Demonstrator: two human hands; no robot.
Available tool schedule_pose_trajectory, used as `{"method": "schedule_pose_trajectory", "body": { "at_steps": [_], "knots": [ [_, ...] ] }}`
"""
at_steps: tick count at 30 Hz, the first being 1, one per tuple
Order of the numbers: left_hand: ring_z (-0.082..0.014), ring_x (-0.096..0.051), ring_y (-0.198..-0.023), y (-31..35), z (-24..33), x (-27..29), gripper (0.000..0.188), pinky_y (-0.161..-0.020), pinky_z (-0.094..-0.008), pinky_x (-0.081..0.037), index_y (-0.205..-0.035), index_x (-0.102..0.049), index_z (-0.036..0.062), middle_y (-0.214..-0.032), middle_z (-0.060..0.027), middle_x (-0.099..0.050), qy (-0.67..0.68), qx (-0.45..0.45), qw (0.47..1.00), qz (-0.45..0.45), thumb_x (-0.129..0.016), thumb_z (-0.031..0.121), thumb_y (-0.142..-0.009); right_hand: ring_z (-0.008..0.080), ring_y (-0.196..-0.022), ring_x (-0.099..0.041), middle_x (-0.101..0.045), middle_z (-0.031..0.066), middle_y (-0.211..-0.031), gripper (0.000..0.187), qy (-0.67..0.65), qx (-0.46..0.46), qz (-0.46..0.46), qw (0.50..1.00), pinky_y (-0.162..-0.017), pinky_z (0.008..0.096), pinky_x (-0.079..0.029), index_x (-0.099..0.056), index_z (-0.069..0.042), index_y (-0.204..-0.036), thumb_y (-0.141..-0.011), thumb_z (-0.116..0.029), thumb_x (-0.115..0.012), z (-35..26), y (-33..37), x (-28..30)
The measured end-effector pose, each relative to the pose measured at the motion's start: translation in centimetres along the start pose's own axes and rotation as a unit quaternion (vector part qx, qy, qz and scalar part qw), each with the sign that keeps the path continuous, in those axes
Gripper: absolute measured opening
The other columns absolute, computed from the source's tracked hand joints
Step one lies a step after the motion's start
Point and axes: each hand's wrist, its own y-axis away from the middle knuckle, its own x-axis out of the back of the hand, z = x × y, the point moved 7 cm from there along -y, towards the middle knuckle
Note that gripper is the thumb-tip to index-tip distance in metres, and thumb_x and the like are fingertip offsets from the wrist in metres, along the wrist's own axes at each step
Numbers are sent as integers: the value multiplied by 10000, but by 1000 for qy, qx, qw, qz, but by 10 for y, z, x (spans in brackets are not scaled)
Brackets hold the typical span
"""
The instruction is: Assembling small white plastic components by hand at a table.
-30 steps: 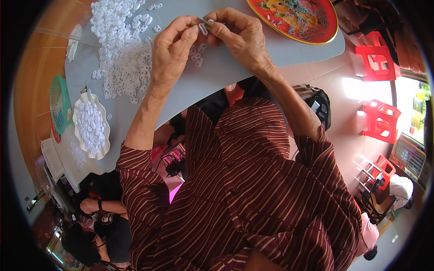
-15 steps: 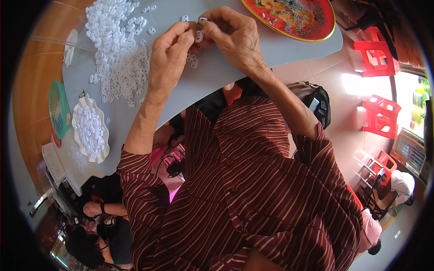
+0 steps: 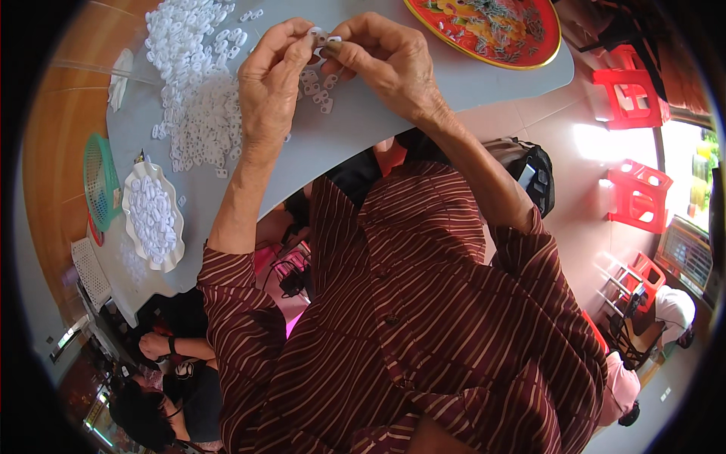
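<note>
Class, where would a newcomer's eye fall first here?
Probably on the red flowered tray, scattered with small grey pieces, at the upper right. Next comes the heap of white pieces at the table's upper left. Between them, the left hand and right hand meet at small white parts, above the striped shirt.

Daylight from the blown-out window (image 3: 687, 178) at right glared on the floor (image 3: 597, 151). Fisheye distortion bowed the edges, and the small white parts (image 3: 316, 32) in the hands (image 3: 395, 66) looked perhaps slightly blurred.
</note>
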Motion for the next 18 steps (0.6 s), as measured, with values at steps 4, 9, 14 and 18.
{"method": "schedule_pose_trajectory", "body": {
  "at_steps": [4,9,14,18],
  "knots": [
    [-76,-559,-832,1,6,-5,245,-773,-207,-455,-1106,-592,-19,-887,-44,-652,-71,10,997,-42,-540,125,-915,118,-760,-651,-660,75,-796,137,-36,27,46,998,-675,237,-529,-599,36,-949,-878,-82,-596,-3,-3,9],
    [-88,-556,-795,3,-2,-8,258,-746,-227,-454,-1109,-590,-12,-836,-49,-656,-50,49,997,-44,-535,157,-922,98,-731,-626,-659,66,-796,135,-26,29,50,998,-675,230,-521,-608,35,-950,-873,-76,-602,1,-4,13],
    [-90,-537,-707,0,0,-7,233,-669,-223,-433,-1010,-622,4,-752,-37,-616,3,98,994,-39,-561,209,-919,90,-707,-599,-648,56,-772,137,-53,-20,35,998,-669,231,-518,-612,32,-950,-868,-77,-610,7,-3,9],
    [-88,-537,-696,2,1,-8,249,-665,-218,-428,-993,-624,1,-724,-30,-596,16,98,995,-23,-564,231,-920,75,-660,-559,-617,37,-726,135,-8,-13,42,999,-601,219,-478,-623,24,-925,-867,-98,-621,5,-2,11]
  ]
}}
